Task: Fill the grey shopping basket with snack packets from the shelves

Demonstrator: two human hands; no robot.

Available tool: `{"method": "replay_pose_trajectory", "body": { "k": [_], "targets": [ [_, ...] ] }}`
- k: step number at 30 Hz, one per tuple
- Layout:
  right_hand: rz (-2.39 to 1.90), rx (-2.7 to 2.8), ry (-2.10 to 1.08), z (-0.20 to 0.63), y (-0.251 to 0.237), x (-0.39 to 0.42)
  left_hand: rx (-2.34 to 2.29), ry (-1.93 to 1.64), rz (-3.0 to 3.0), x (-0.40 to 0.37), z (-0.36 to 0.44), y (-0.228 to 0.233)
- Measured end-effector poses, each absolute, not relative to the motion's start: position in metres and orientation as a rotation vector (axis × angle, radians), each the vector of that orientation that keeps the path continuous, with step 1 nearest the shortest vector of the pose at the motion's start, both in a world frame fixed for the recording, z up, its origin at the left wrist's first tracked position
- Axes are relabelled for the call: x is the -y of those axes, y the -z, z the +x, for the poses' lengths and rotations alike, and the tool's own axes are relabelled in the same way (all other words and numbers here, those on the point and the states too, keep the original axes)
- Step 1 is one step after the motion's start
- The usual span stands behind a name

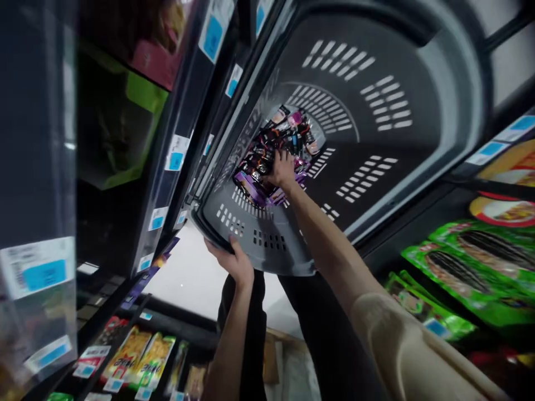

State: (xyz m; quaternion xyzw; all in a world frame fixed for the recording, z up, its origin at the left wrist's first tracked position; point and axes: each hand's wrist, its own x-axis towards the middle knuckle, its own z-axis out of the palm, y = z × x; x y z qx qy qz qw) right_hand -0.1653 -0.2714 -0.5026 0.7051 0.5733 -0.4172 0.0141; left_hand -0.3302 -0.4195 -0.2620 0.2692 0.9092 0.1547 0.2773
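A deep grey plastic basket point(401, 161) with slotted walls is tilted in front of me. My left hand point(236, 264) grips its near rim at the lower left, thumb over the edge. Inside, at the bottom, lies a pile of small shiny packets point(295, 136), mostly black with purple, pink and orange parts. My right hand point(284, 170) reaches down into the basket, its fingers bent onto the packets. Part of its grip is hidden among them, and the print on the packets is too small to read.
Shelves with blue-and-white price tags point(176, 153) run close along the left. Green bags point(455, 262) fill a shelf at the right. Yellow snack bags point(152, 359) stand on a low shelf at the bottom left. My legs and white floor point(184, 273) show below the basket.
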Motion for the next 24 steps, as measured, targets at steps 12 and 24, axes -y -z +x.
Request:
{"method": "replay_pose_trajectory", "body": {
  "k": [12, 24],
  "targets": [
    [2.145, -1.682, 1.197, -0.208, 0.490, 0.291, -2.591, -0.522, 0.777, 0.426, -0.329, 0.271],
    [2.370, -1.293, 1.736, -0.146, 0.510, 0.274, -2.629, -0.468, 0.789, 0.429, -0.330, 0.274]
  ]
}}
